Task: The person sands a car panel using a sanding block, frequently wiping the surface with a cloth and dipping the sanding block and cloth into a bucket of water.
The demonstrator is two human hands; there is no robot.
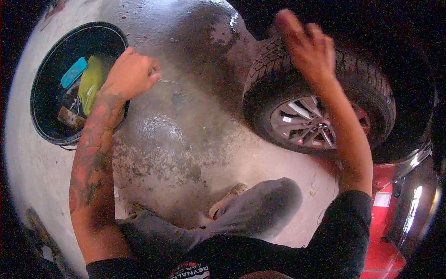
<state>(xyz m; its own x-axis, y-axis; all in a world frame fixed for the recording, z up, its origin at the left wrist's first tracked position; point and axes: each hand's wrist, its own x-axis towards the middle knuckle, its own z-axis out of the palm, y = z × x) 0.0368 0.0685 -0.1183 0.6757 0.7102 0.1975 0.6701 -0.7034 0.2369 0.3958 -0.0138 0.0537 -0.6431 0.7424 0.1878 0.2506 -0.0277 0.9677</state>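
Currently; tire behind right hand; bucket beside left hand

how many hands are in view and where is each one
2. The left hand appears at the right side of the bucket; the right hand appears in front of the tire. Others could be hidden in the dark areas.

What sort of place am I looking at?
Probably a garage or car-wash bay: a car wheel stands close by, the floor looks wet in patches, and a bucket holds what look like cleaning supplies.
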